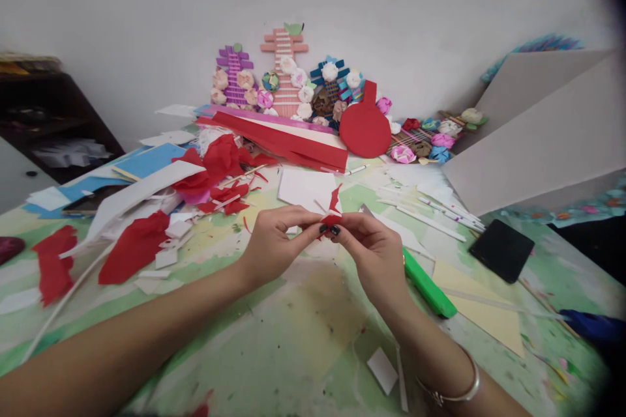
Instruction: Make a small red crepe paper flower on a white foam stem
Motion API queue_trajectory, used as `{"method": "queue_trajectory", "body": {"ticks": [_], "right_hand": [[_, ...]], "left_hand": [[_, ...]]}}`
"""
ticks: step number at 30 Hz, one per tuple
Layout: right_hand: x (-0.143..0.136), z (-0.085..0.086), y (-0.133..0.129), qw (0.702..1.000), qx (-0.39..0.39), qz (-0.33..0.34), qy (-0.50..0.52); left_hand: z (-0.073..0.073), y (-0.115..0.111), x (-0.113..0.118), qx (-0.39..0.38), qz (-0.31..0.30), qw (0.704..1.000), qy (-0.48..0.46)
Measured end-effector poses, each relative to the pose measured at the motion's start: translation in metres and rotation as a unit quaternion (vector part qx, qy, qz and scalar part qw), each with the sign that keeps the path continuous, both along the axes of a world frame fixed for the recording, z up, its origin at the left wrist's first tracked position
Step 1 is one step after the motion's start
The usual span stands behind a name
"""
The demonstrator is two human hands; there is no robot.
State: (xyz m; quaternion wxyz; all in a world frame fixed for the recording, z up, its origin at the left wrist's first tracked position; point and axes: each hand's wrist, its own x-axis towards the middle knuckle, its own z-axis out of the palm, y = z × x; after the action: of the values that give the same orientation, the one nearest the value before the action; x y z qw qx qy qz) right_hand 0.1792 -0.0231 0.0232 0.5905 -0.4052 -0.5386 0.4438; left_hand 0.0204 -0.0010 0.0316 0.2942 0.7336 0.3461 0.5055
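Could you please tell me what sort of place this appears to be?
Probably a craft workspace: a smudged green-and-yellow tabletop holds irregular red scraps, perhaps paper, and a pink ladder-like ornament with pale, paper-like flowers stands near the white wall.

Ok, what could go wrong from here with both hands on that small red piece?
The small red piece is pinched at the fingertips of the left hand and right hand, so it could crease, tear or slip.
If dropped, it might get lost among the similar red scraps on the left.
The green object lies close beside the right hand, so a sideways move might knock it.
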Motion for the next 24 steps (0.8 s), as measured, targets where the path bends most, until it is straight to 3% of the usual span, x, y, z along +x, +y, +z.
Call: {"method": "queue_trajectory", "body": {"ticks": [12,18,21,24], "right_hand": [[0.001,-0.006,0.0,0.999,-0.005,0.012,0.033],[0.002,-0.008,0.004,0.996,-0.02,-0.01,0.091],[0.001,-0.006,0.006,0.987,-0.04,-0.018,0.154],[-0.001,-0.003,0.006,0.976,-0.062,-0.011,0.207]], "left_hand": [[-0.002,0.0,0.0,-0.019,-0.01,1.0,0.0],[-0.004,-0.003,0.002,-0.081,0.052,0.995,-0.024],[-0.007,-0.007,0.006,-0.157,-0.021,0.987,0.014],[-0.015,-0.009,0.014,-0.333,-0.178,0.926,-0.007]]}}
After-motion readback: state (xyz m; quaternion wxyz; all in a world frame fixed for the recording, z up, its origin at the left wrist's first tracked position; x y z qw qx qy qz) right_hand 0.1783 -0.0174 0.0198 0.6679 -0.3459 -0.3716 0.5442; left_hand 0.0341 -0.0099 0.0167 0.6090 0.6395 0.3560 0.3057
